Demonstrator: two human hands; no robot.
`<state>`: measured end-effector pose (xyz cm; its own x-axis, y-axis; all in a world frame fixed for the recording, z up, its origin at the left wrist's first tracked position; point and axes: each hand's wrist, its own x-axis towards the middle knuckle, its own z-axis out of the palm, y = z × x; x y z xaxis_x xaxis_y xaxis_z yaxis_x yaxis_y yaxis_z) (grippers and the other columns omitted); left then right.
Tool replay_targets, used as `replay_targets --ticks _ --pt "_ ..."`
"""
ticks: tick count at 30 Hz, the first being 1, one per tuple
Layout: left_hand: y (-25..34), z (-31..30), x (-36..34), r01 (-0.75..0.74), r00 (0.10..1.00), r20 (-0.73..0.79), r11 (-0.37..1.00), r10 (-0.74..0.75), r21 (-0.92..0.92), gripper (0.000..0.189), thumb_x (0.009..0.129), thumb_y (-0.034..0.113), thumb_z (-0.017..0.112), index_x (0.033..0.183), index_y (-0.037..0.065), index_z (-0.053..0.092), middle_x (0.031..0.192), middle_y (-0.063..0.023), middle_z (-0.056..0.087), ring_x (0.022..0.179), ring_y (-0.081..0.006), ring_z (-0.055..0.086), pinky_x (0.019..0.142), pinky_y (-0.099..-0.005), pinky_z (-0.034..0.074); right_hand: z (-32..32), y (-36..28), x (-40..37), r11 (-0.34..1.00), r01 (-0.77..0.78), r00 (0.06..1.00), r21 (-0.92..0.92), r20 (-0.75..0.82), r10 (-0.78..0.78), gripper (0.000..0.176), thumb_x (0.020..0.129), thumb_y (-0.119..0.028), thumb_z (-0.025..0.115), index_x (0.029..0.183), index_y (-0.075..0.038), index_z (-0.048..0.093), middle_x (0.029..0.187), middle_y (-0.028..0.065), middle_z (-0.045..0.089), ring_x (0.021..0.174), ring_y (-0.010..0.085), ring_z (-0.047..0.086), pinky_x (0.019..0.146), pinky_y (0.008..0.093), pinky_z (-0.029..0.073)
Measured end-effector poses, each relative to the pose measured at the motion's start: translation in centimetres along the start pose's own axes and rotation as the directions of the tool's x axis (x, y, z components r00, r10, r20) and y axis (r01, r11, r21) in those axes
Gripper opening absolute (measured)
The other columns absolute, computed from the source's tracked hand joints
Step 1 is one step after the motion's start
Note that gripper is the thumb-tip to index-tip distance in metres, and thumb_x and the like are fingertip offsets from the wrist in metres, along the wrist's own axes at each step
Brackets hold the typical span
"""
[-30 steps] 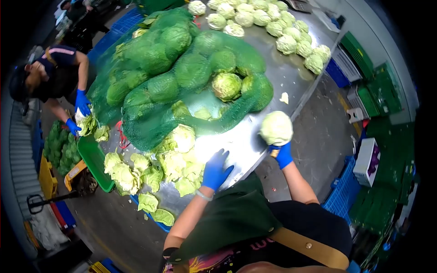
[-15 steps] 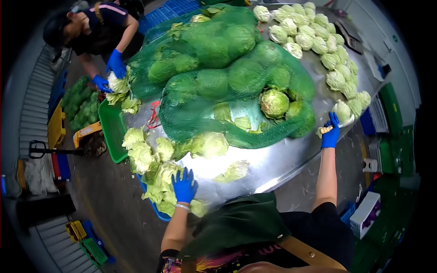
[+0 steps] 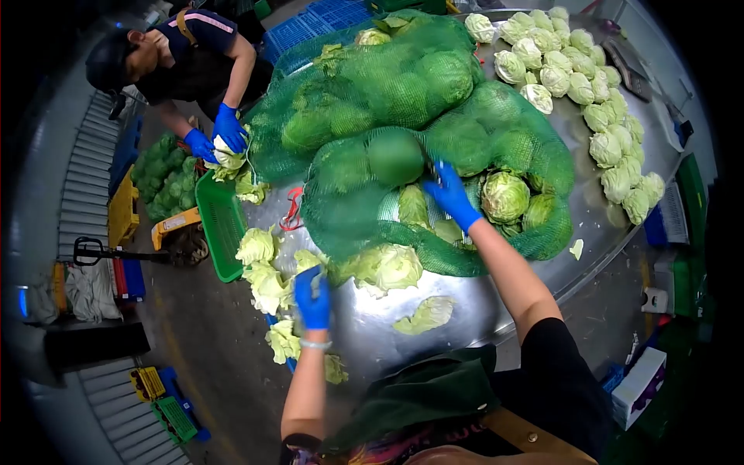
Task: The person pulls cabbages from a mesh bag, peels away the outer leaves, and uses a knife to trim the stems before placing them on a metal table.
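Over at the far left a co-worker's gloved hands (image 3: pixel 221 136) hold a pale cabbage (image 3: pixel 229 157) above a green crate (image 3: pixel 221 225). Nearer, loose outer leaves (image 3: pixel 267 279) are heaped at the edge of the steel table (image 3: pixel 372 333). The person's left hand (image 3: pixel 312 298) rests on that heap, arm straight ahead, fingers close together and pointing away; whether it grips any leaf I cannot tell. The heap hangs over the edge, so I'd judge a nudge could send leaves to the floor.

Further right, the right hand (image 3: pixel 451 194) reaches far across to the green mesh sack (image 3: pixel 349 209). The arm is nearly straight, the fingers spread on the netting beside a round cabbage (image 3: pixel 395 155) and closed on nothing I can see. Fingers could snag in the mesh, and a tug might roll the piled heads towards the trimmed cabbages (image 3: pixel 612 147) along the right rim.
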<state>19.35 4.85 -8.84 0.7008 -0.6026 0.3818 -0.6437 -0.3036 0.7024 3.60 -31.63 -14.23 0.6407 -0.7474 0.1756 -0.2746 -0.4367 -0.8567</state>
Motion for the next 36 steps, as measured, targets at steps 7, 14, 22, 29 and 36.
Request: replay_targets --ticks 7,14,22,29,36 --pt "5.1 17.9 14.2 -0.185 0.93 0.303 0.977 0.209 -0.106 0.043 0.09 0.016 0.058 0.13 0.002 0.056 0.123 -0.022 0.063 0.112 -0.0404 0.059 0.1 -0.0457 0.045 -3.1 -5.0 5.9 0.95 0.297 0.95 0.1 -0.133 -0.283 0.056 0.083 -0.012 0.068 0.135 -0.003 0.05 0.126 0.0152 0.057 0.11 0.0261 0.06 0.092 0.033 0.048" --pt "7.7 22.7 22.1 0.019 0.921 0.388 0.999 -0.033 0.041 0.05 0.094 0.043 0.054 0.118 0.0 0.063 0.117 -0.0249 0.063 0.104 -0.0421 0.061 0.093 -0.0477 0.046 -2.8 -3.5 -2.1 0.914 -0.144 0.989 0.379 0.038 0.14 0.054 0.084 0.002 0.054 0.137 0.0 0.051 0.134 0.0095 0.058 0.119 0.0162 0.055 0.097 0.0286 0.043" --pt "5.3 18.0 5.1 -0.156 0.962 0.231 0.987 0.145 0.029 0.045 0.092 0.024 0.059 0.13 0.002 0.054 0.127 -0.0243 0.056 0.11 -0.0429 0.057 0.094 -0.0477 0.045 -2.6 0.2 -7.1 0.563 -0.296 0.904 0.772 0.036 0.426 0.068 0.079 0.003 0.055 0.145 0.002 0.039 0.143 0.0136 0.048 0.129 0.0268 0.05 0.101 0.0335 0.045" --pt "-4.0 25.8 5.5 0.501 0.84 0.457 0.745 -0.294 -0.441 0.043 0.102 0.026 0.042 0.131 -0.003 0.054 0.132 -0.0234 0.056 0.121 -0.0312 0.054 0.105 -0.0394 0.039 0.1 2.0 -7.8 0.507 -0.452 0.853 0.734 0.188 0.487 0.075 0.075 -0.001 0.054 0.148 -0.008 0.039 0.121 0.0042 0.055 0.105 0.0152 0.055 0.089 0.0253 0.046" --pt "8.8 14.2 4.4 0.65 0.559 0.77 0.739 -0.306 -0.178 0.061 0.089 0.029 0.069 0.139 0.002 0.049 0.14 -0.0208 0.052 0.127 -0.0285 0.052 0.106 -0.0383 0.038 -4.1 -1.2 -15.0 0.435 -0.452 0.827 0.779 0.183 0.532 0.057 0.077 -0.009 0.05 0.134 -0.005 0.051 0.116 0.0042 0.059 0.095 0.0146 0.058 0.082 0.0228 0.047"
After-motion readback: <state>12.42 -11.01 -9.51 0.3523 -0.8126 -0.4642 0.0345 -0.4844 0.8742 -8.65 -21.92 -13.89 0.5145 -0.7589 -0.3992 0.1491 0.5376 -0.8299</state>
